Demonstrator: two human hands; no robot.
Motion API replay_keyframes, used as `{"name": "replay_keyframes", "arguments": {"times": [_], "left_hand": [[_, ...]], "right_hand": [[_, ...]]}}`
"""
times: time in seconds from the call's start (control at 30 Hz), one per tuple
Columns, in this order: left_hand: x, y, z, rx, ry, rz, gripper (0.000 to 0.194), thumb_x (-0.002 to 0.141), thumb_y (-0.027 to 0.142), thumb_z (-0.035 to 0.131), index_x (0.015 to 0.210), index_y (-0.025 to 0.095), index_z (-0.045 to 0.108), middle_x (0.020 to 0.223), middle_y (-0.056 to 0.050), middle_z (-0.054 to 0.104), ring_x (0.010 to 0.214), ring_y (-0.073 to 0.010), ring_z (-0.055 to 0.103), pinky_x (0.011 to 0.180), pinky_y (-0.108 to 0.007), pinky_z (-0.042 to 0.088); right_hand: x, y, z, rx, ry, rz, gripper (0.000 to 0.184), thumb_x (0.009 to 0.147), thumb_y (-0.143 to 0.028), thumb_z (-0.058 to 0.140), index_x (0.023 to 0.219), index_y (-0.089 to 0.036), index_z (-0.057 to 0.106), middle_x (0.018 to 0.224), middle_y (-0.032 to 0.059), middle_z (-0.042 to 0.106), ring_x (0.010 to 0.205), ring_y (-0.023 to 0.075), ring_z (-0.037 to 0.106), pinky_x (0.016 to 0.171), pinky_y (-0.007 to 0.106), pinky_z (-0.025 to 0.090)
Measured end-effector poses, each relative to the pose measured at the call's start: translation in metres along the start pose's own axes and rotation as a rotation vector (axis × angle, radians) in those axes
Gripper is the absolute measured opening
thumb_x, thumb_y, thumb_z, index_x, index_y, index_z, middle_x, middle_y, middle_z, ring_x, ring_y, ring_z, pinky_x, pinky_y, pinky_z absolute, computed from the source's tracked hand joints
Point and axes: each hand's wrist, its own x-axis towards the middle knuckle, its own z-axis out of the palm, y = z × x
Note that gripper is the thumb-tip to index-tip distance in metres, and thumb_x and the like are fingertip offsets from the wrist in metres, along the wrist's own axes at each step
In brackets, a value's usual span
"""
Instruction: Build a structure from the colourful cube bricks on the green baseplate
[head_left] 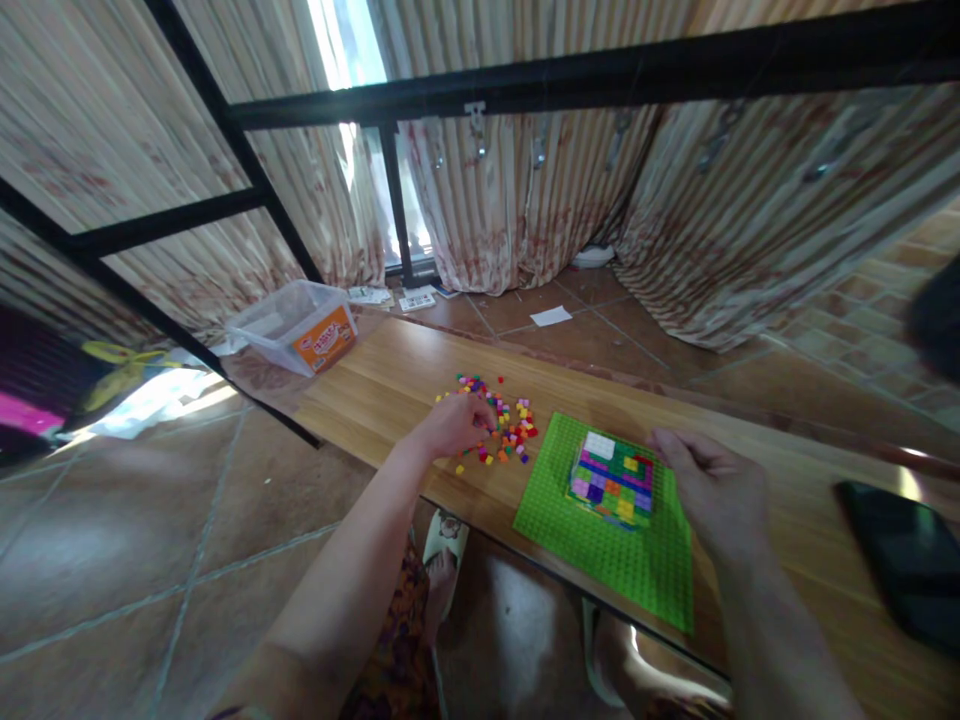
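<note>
Left hand (456,424) at loose bricks (517,432), hiding some; fingertips bent down, cannot tell if any clamped. Right hand (712,490) beside brick block (611,487) on green baseplate (592,550); fingertips seem together, contents unclear. Dark device (904,560) cut off at right. Baseplate near bench's (405,350) front edge; wood stretches from bricks toward plastic box (281,325).

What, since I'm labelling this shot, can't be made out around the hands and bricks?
All in the head view:
- Left hand: whether it grips a brick; blur and its curled shape hide this.
- Right hand: whether it holds anything; its curled shape hides this.
- Loose bricks: full count; the left hand covers part of the pile.
- Dark flat object: cut off by the right edge.
</note>
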Motion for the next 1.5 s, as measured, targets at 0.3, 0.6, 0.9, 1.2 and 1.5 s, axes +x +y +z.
{"name": "replay_keyframes", "arguments": {"times": [0.3,0.6,0.9,1.2,1.5], "left_hand": [[0.0,0.022,0.019,0.192,-0.035,0.026,0.017,0.073,0.032,0.067,0.063,0.02,0.072,0.065,-0.006,0.069,0.072,-0.0207,0.064,0.069,-0.028,0.044],[0.0,0.039,0.023,0.4,-0.095,-0.062,0.031,0.08,0.041,0.058,0.069,0.016,0.074,0.071,-0.013,0.069,0.079,-0.0285,0.067,0.07,-0.034,0.046],[0.006,0.033,0.019,0.193,-0.007,0.046,0.021,0.076,0.03,0.064,0.06,0.018,0.067,0.061,-0.003,0.064,0.061,-0.0154,0.057,0.059,-0.025,0.036],[0.014,0.062,0.029,-0.334,0.012,0.281,0.018,0.082,0.026,0.061,0.07,0.013,0.065,0.065,0.001,0.06,0.061,-0.009,0.051,0.059,-0.02,0.037],[0.019,0.084,0.037,-0.723,-0.126,0.331,0.021,0.083,0.032,0.064,0.081,0.011,0.067,0.068,0.001,0.059,0.062,-0.0075,0.049,0.061,-0.02,0.039]], "right_hand": [[0.001,0.003,0.001,-0.03,-0.026,-0.015,0.027,0.078,-0.047,0.064,0.082,-0.023,0.075,0.08,0.0014,0.076,0.079,0.0222,0.071,0.076,0.034,0.054],[0.001,-0.004,0.001,-0.029,-0.022,-0.011,0.025,0.078,-0.045,0.064,0.079,-0.023,0.075,0.077,0.0012,0.075,0.077,0.0223,0.071,0.073,0.033,0.055],[0.0,-0.001,0.001,0.048,-0.033,-0.053,0.025,0.08,-0.044,0.064,0.082,-0.021,0.075,0.08,0.0024,0.076,0.077,0.0216,0.07,0.074,0.034,0.054],[-0.022,-0.03,0.018,0.197,-0.153,-0.365,0.015,0.085,-0.033,0.065,0.093,-0.026,0.076,0.093,0.0027,0.074,0.085,0.0175,0.068,0.076,0.031,0.054],[-0.026,-0.036,0.021,0.301,-0.259,-0.4,0.018,0.089,-0.028,0.063,0.101,-0.031,0.075,0.097,0.0008,0.071,0.092,0.0154,0.065,0.081,0.03,0.051]]}}
